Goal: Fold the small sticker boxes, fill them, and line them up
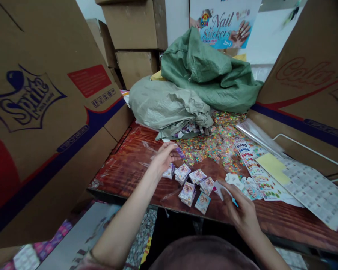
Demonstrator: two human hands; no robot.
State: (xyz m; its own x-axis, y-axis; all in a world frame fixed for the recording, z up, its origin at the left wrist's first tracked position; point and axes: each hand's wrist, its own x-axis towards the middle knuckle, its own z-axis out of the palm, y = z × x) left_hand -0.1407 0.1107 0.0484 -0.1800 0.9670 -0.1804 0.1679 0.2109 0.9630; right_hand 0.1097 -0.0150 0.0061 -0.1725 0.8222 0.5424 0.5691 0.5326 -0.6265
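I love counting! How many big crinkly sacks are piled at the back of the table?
2. A dark green sack sits on top at the back; a paler grey-green sack lies in front, to its left. More may be hidden behind them.

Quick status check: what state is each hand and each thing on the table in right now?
left hand: reaching out, fingers pinching a small packet
right hand: holding a white card at the table edge
sticker packets: loose, scattered flat between the hands
sticker sheets: laid flat, overlapping
green sacks: crumpled, piled at the back
table: littered with confetti-like sticker bits
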